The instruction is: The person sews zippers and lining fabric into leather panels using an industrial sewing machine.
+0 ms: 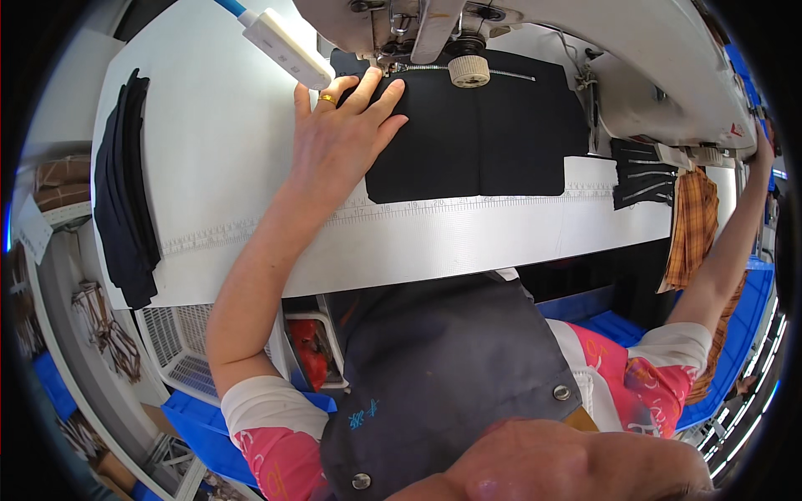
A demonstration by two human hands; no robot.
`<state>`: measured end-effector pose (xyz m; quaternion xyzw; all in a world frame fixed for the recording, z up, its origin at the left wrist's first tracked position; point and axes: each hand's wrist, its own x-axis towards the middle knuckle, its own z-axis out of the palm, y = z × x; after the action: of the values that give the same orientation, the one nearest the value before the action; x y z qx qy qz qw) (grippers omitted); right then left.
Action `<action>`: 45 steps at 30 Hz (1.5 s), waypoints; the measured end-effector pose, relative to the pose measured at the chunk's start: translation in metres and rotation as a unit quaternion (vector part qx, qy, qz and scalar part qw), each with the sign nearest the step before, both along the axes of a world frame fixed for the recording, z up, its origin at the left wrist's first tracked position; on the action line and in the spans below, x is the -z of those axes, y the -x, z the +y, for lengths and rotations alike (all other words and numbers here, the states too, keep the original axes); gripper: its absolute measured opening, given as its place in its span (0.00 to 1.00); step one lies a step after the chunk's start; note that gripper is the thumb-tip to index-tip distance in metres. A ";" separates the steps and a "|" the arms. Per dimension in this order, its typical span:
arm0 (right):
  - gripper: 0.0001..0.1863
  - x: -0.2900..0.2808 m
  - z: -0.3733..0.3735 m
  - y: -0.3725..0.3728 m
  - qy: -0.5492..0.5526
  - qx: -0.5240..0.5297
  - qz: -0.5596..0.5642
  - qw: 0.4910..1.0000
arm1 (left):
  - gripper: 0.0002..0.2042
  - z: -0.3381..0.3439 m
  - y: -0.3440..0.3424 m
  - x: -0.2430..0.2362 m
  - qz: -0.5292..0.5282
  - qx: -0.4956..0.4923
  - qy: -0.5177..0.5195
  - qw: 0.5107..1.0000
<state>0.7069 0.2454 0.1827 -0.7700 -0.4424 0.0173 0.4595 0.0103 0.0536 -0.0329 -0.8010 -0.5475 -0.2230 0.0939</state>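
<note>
A black fabric panel (522, 142) lies flat on the white sewing table (418, 250), under the head of a sewing machine (643, 42). Along its far edge runs a metal-toothed zipper (514, 77), one end close to the presser foot (385, 68). My left hand (347, 125), a ring on one finger, rests palm down with fingers spread, fingertips beside the presser foot and thumb on the fabric. Far to the right, my right hand (764, 144) reaches the machine's end by its handwheel side; its fingers are mostly hidden at the picture's rim.
A white lamp (288, 48) hangs just beyond my left hand. Folded black fabric pieces (125, 192) lie at the table's left end. Black zippers (643, 175) and orange plaid cloth (693, 221) sit at the right. Below the table's left side is a white basket (171, 346).
</note>
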 end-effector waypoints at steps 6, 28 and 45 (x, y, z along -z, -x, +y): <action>0.29 0.114 -0.066 0.050 -0.276 -0.096 0.273 0.917 | 0.17 -0.001 0.002 -0.001 0.007 -0.008 -0.007 1.000; 0.18 0.121 -0.153 0.198 -0.412 -0.021 0.016 0.911 | 0.18 -0.002 0.003 -0.004 0.024 -0.013 0.023 0.999; 0.15 0.157 -0.126 0.323 0.023 -0.423 -0.646 0.635 | 0.19 -0.036 0.018 -0.017 -0.016 0.181 0.033 0.983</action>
<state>0.3843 0.1197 0.0259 -0.3232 -0.9032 -0.2817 -0.0187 -0.0075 0.0176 -0.0154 -0.8861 -0.4017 -0.2306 0.0166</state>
